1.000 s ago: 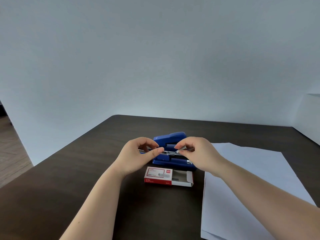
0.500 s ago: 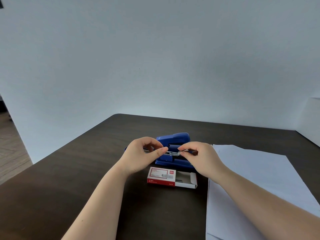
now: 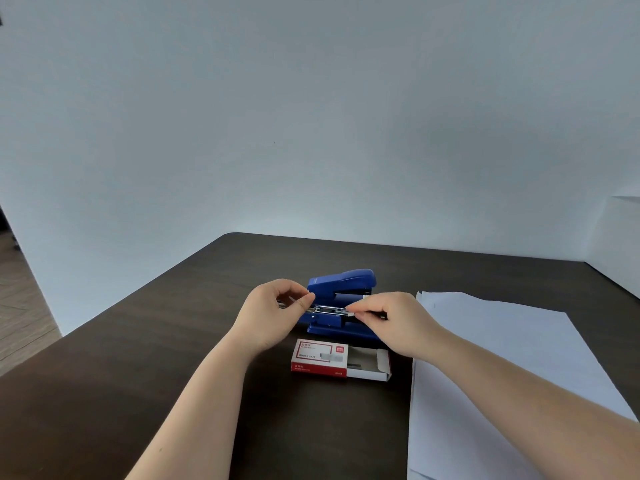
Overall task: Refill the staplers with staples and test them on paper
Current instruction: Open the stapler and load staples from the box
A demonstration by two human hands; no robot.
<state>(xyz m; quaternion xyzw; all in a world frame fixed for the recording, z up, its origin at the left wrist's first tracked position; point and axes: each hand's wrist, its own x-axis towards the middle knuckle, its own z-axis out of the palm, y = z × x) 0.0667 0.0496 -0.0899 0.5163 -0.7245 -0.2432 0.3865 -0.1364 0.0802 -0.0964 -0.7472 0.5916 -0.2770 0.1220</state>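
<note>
both hands are at the blue stapler [image 3: 341,299], which sits mid-surface with its top lifted. my left hand [image 3: 273,315] pinches the rear end of the metal staple rail [image 3: 329,309]; my right hand [image 3: 394,318] has fingertips closed on a small staple strip [image 3: 350,314] at the rail's front. i judge this the loading step. next, seat the strip squarely, then close the top. staple box [image 3: 341,360] lies open just in front, paper [image 3: 502,362] to the right.

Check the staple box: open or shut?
Open. The staple box has its white inner tray slid out to the right, flap up, dark contents showing inside.
</note>
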